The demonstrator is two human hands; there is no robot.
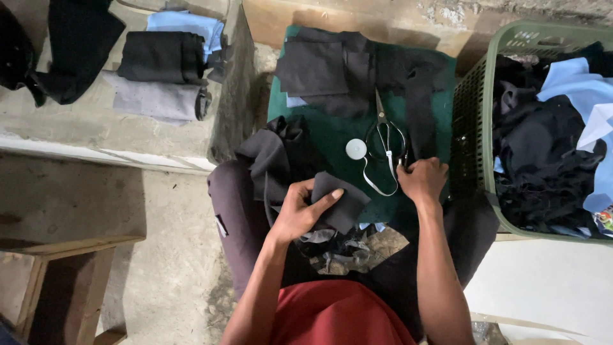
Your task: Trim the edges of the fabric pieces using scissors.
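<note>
While flat over my left knee, the small black fabric piece [341,201] is pinched in my left hand [299,211]. Right hand [421,180] is curled narrow at the green mat's [332,131] near edge, touching the scissors [385,137]; whether it grips them, I can't tell.

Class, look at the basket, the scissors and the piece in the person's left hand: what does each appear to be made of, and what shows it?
Basket: likely moulded plastic, green, with a lattice wall.
Scissors: apparently metal, with dark blades and thin looped handles.
Dark piece pinched by the left hand: matte black woven fabric, limp and folded.
</note>
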